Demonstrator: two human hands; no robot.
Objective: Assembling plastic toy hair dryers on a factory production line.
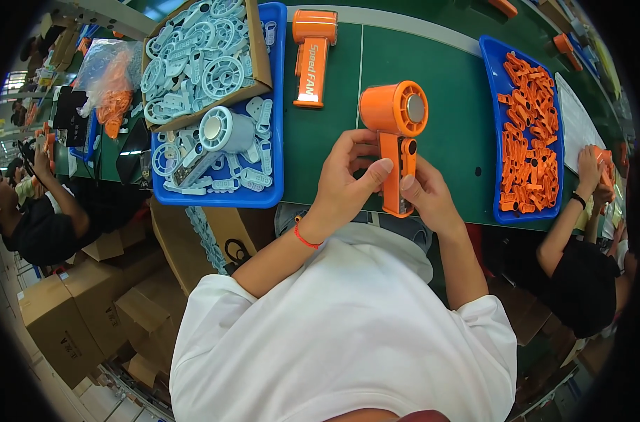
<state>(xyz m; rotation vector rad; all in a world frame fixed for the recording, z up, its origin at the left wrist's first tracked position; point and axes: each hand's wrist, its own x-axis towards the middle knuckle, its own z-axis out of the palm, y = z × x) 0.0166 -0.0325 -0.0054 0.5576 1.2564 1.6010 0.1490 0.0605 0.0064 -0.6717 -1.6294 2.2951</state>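
An orange handheld fan (393,109) is held upright between my two hands, its round head up and its handle down. My left hand (358,169) closes round the handle from the left, with the thumb against its side. On the other side my right hand (427,190) grips the lower handle, thumb resting on the narrow orange clip piece with black round spots. Part of the fingers behind the handle is hidden. A second orange handheld fan (313,60) lies on the green table (334,141), beyond my left hand.
On the left, a blue tray (281,141) holds a cardboard box (263,53) of light blue plastic parts and a light blue fan (225,130). Another blue tray (499,186) with orange clip parts (531,133) lies right. People work on both sides; cartons (74,316) stand lower left.
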